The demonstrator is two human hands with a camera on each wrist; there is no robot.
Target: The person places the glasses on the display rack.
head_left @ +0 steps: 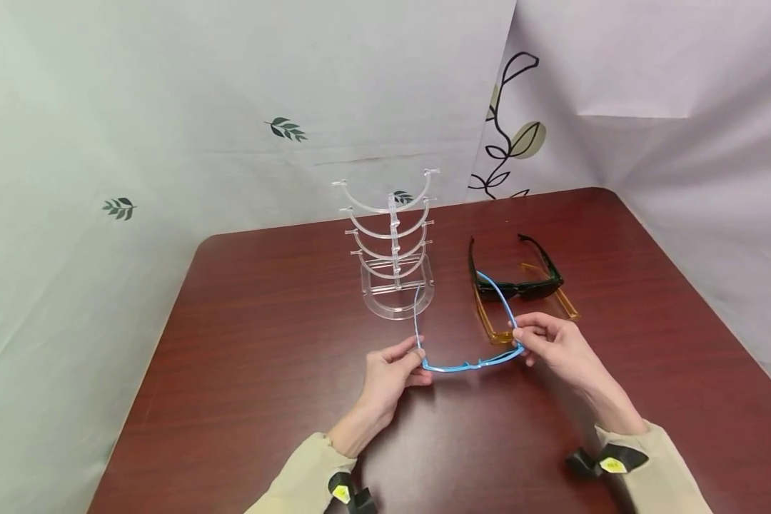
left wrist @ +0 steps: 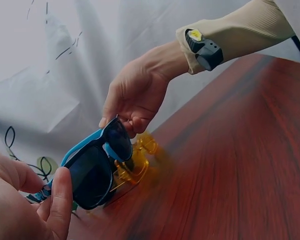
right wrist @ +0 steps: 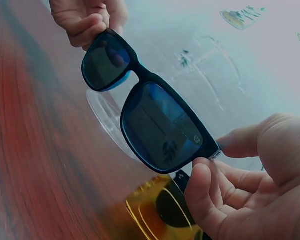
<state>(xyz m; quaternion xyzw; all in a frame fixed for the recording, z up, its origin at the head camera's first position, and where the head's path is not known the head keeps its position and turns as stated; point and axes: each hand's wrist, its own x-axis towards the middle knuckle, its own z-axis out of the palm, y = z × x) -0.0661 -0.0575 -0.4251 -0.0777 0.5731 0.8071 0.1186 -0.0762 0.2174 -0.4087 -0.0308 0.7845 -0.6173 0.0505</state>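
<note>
Both hands hold a pair of sunglasses (right wrist: 162, 127) with a black front, dark lenses and blue inner frame and temples. In the head view the left hand (head_left: 390, 373) pinches the left hinge corner and the right hand (head_left: 557, 350) pinches the right one. The temples are unfolded and point away from the person, toward the back of the table. Behind the sunglasses stands a clear display rack (head_left: 395, 246) with several curved arms, none bearing glasses. To the right, dark green glasses (head_left: 520, 289) overlap yellow glasses (head_left: 488, 321) on the table.
The dark red table (head_left: 263, 343) reaches back to a white curtain (head_left: 231, 93) printed with leaves, which also hangs along both sides. Each sleeve carries a black wrist strap with a yellow tag.
</note>
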